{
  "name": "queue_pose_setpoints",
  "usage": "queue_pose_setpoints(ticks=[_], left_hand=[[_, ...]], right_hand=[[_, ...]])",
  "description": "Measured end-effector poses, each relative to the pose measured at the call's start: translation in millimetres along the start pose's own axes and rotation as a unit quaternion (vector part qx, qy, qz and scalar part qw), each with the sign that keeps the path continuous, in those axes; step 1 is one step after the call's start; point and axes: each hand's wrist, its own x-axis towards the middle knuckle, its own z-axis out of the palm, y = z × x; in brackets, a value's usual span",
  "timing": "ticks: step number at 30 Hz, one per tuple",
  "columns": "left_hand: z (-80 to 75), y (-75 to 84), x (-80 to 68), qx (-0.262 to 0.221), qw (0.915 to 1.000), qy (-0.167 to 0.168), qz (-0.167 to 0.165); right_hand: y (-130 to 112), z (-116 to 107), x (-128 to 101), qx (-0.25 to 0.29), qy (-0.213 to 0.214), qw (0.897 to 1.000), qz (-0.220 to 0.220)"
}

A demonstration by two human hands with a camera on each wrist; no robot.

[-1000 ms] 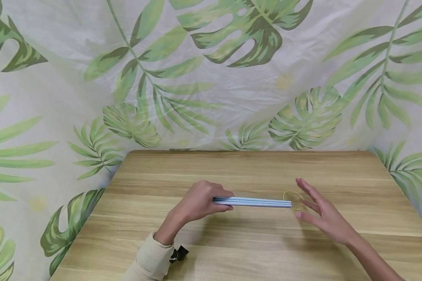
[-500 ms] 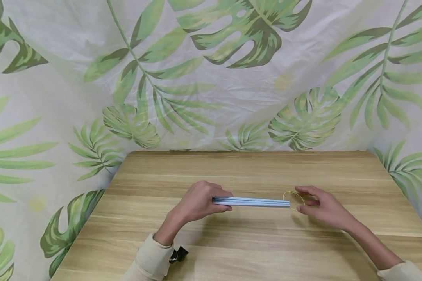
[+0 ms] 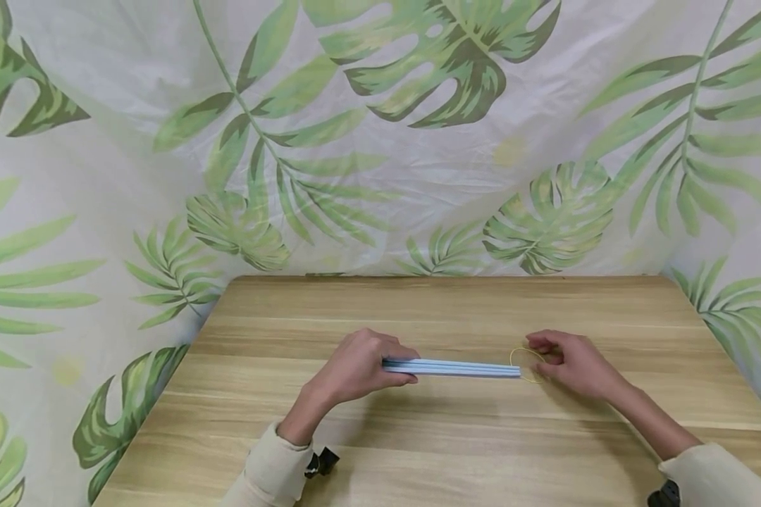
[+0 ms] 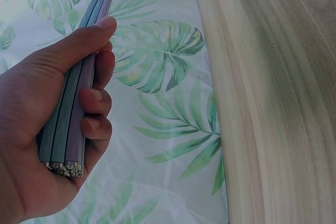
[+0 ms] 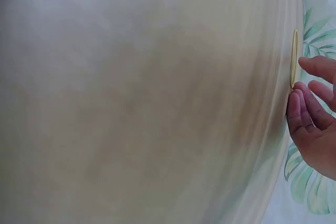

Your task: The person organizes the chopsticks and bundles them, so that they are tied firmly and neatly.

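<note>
A bundle of slim, straight-edged light blue sticks (image 3: 453,367) lies across my left hand (image 3: 355,362), which grips one end with thumb and fingers wrapped round it. In the left wrist view the butt ends (image 4: 63,169) show pale and rough beside the palm. A thin yellow rubber band (image 5: 292,59) forms a loop at the far end of the bundle, overlapping it in the head view. My right hand (image 3: 573,362) has curled its fingers at the loop's right side, and fingertips (image 5: 294,95) pinch its near end in the right wrist view.
Everything is over a wood-grain table (image 3: 469,436). A leaf-patterned curtain (image 3: 380,141) hangs behind and at both sides. Black wrist devices (image 3: 322,461) show by the sleeves.
My right hand has gone from spread fingers to curled ones at the rubber band, moving slightly left. The left hand and the sticks stay nearly still.
</note>
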Motion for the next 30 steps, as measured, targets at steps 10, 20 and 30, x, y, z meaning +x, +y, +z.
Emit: queue_pose_setpoints(ticks=[10, 20, 30], left_hand=[[1.2, 0.0, -2.2, 0.0, 1.0, -0.007, -0.006], [1.9, -0.3, -1.9, -0.008, 0.9998, -0.013, -0.008], [2.7, 0.0, -0.9, -0.003, 0.9998, -0.017, -0.006]], right_hand=[[-1.5, -0.9, 13.1, -0.05, -0.009, 0.999, 0.016], [5.6, -3.2, 17.1, -0.015, -0.05, 0.999, 0.015], [0.6, -7.0, 16.4, -0.006, -0.073, 0.997, -0.005]])
